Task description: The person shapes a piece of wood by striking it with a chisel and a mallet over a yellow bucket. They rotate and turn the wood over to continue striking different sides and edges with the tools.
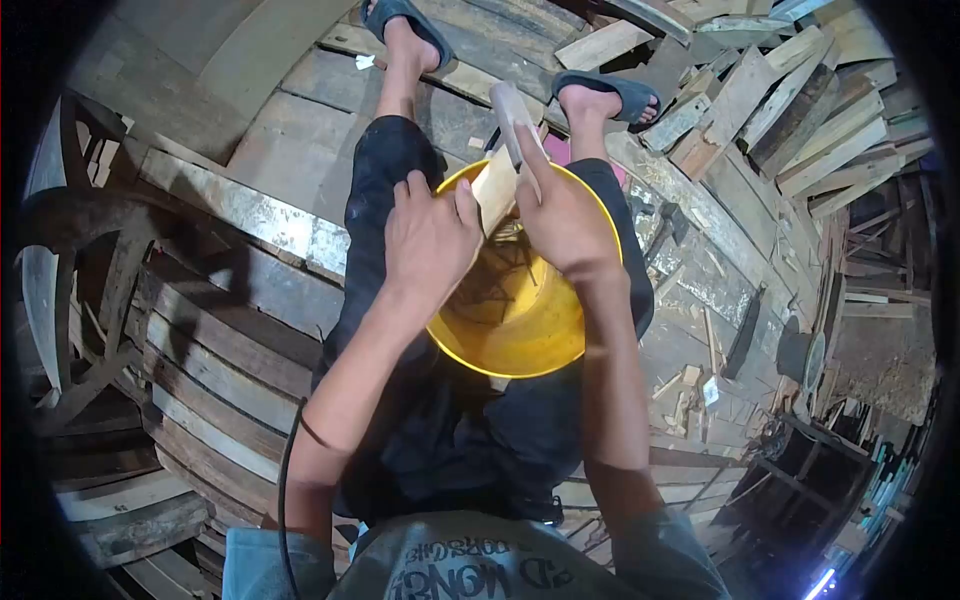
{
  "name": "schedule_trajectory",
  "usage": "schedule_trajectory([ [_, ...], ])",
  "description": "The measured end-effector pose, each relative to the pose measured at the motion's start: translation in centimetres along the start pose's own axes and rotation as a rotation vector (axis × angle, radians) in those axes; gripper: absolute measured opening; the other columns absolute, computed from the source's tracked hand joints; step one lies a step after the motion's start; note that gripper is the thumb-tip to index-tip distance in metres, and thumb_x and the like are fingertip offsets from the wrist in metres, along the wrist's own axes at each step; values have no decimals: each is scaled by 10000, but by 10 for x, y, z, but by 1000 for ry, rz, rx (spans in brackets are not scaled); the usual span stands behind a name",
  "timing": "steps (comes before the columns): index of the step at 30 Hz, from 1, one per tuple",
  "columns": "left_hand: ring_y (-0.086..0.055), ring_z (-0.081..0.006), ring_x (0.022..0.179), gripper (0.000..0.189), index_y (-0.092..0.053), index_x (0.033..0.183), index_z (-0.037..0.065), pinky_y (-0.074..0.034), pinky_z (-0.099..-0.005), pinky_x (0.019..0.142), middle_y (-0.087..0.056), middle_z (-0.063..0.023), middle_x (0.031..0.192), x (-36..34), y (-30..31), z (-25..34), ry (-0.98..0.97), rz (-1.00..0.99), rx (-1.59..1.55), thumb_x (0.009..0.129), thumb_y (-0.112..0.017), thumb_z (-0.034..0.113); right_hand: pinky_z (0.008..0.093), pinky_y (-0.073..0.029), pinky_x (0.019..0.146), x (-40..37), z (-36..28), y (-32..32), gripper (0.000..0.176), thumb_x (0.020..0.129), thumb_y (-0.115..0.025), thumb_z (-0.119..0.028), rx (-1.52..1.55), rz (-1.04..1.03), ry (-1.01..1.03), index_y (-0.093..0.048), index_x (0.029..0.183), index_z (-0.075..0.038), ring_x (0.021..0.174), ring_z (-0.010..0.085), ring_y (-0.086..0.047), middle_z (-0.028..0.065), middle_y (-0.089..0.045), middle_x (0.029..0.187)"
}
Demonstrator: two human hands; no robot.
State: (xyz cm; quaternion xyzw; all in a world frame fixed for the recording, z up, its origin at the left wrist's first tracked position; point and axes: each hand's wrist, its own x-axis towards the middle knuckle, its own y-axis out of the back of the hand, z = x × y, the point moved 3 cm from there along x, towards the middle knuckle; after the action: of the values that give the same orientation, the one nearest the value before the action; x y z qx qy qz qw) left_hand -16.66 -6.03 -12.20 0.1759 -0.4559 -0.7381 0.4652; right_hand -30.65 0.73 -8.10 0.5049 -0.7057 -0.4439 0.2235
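With our left hand [430, 240] and right hand [565, 225] both gripping the pale wooden piece [494, 190] above the yellow bucket [515, 345], we judge it light, stiff, hardly slippery or fragile, and best held along its long sides.

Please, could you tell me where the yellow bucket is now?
In the head view, the yellow bucket is near the middle, between the person's knees, with the left hand over its left side and the right hand over its right.
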Motion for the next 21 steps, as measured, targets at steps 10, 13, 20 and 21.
schedule_trajectory([
  [10,-575,-381,875,395,-713,782,-77,-523,-470,738,-541,-228,899,-5,1,3,-16,20,4,965,-548,231,468,-510,725,-5,3,7,663,947,-557,-87,53,2,-25,-328,1561,-185,774,417,-644,271,-636,921],
  [13,-576,-384,873,403,-708,764,-75,-518,-475,729,-542,-230,896,1,1,-8,-7,33,-20,968,-547,232,504,-508,714,-25,-1,5,702,929,-561,-83,33,-63,-94,-309,1568,-223,798,428,-651,265,-655,963],
  [20,-582,-393,861,418,-711,772,-74,-521,-485,730,-549,-249,899,11,4,-11,-26,5,-7,982,-518,231,503,-530,719,-29,1,3,697,929,-591,-124,13,-5,-6,-325,1563,-236,779,409,-670,207,-693,879],
  [21,-582,-394,861,417,-713,775,-73,-522,-485,731,-551,-252,898,11,6,-14,-26,8,-1,983,-514,229,459,-517,724,-4,1,-5,663,956,-583,-87,36,135,145,-339,1558,-222,774,440,-643,277,-658,926],
])
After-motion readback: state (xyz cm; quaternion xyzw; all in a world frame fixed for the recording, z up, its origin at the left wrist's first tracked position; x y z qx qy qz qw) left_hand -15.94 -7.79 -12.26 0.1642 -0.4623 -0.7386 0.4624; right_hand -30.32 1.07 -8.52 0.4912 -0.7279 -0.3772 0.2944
